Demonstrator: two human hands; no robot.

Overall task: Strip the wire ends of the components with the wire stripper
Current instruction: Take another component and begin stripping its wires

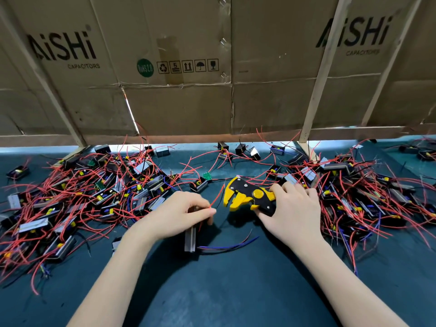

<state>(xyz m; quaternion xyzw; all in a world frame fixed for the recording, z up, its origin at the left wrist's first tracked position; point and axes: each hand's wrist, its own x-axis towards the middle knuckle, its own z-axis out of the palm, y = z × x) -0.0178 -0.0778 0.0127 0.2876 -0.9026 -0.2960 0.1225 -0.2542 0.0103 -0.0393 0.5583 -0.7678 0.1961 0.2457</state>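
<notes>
The yellow-and-black wire stripper (pixel 247 195) sat mid-surface, its handles gripped by the right hand (pixel 291 208). Just beside its open jaws, the left hand (pixel 181 212) pinched a red wire (pixel 217 197) between curled fingers, holding a component (pixel 190 239) beneath.

A single camera sat on the person's head and looked forward and steeply down across the worktop (pixel 231 291). It was close: both forearms entered from the near edge, and the left hand (pixel 181 213) and right hand (pixel 292 208) filled the middle of the view. The wide lens bent the cardboard wall (pixel 179 102) standing along the worktop's far edge. There was no second view.
</notes>
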